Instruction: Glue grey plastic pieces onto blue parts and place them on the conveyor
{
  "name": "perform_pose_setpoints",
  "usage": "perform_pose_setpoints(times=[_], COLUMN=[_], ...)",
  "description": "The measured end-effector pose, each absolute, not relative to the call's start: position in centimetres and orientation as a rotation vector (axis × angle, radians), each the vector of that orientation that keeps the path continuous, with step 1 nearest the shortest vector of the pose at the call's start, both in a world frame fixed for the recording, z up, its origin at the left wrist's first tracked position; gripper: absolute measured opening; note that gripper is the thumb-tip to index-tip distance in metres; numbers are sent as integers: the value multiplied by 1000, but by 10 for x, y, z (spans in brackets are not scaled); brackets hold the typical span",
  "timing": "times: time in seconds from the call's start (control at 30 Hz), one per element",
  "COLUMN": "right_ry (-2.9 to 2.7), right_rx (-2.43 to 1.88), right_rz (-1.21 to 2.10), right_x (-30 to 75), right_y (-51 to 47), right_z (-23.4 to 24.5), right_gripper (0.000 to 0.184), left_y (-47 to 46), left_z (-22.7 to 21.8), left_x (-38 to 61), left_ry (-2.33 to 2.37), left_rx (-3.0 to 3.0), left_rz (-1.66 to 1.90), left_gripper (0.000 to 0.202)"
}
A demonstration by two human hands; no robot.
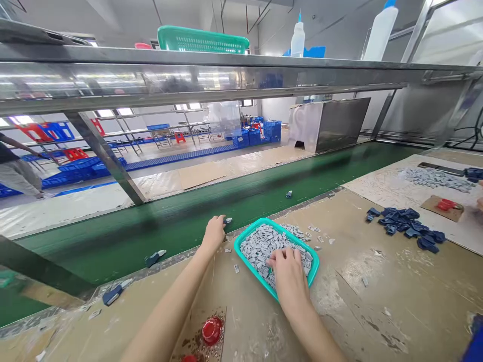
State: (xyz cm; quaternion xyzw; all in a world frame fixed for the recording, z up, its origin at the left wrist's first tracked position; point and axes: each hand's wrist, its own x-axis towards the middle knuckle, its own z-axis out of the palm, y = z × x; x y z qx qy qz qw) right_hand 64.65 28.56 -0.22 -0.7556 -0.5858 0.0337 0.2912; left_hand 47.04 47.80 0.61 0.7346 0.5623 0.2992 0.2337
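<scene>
**Fig.** Left hand (pixel 214 234) at the belt edge; right hand (pixel 290 271) in a teal plastic tray (pixel 277 232) of small grey parts (pixel 260 246).

The tray sits on the worn desk (pixel 362 281) at its edge, beside a green conveyor belt (pixel 113 246), placing it within reach of both hands. The right fingers (pixel 281 256) lie narrowly bunched on the parts, though whether they hold any cannot be told. The left fingers (pixel 221 223), close together, are just beside a small grey piece (pixel 228 220), and any grip is hidden. Heaped blue moulded pieces (pixel 407 226) lie farther right, and a red cap (pixel 212 330) rests on cardboard (pixel 199 337) near the lower edge. The parts are too small to identify exactly.
</scene>
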Motion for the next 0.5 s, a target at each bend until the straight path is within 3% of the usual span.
perform_pose_setpoints(times=[0.13,0.3,0.5], right_ry=[-1416,-1160,-1007], right_rx=[-1687,-1318,-988], right_rz=[377,1064,1625], right_x=[646,636,615], right_y=[274,253,234], right_z=[13,28,35], right_gripper=[27,29,31], left_y=[433,338,242], left_z=[28,53,62], left_x=[441,393,359], left_ry=[1398,1212,1103], left_rx=[1704,1369,774], left_rz=[910,990,1193], left_gripper=[33,38,34])
